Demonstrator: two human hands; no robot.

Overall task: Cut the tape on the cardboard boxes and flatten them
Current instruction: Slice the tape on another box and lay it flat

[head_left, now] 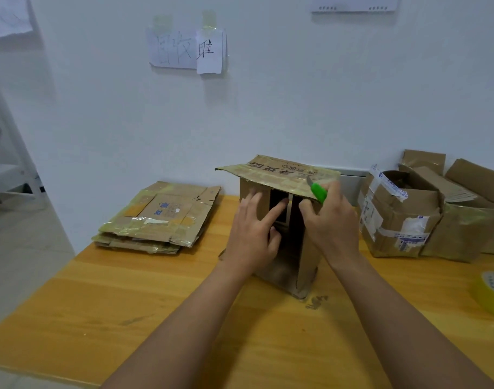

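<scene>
A brown cardboard box (307, 262) lies on its side in the middle of the wooden table (128, 304), its open end facing me and one flap (276, 172) lifted above it. My left hand (254, 231) touches the box's left inner flap with straight fingers, the index finger reaching into the dark opening. My right hand (333, 220) holds a green utility knife (318, 191) with its blade pointing up and left at the raised flap, while its fingers grip the right inner flap.
A stack of flattened boxes (158, 220) lies at the table's back left. Unflattened taped boxes (403, 217) stand at the back right against the wall. A yellow tape roll (493, 293) sits at the right edge. The table's left edge drops to the floor.
</scene>
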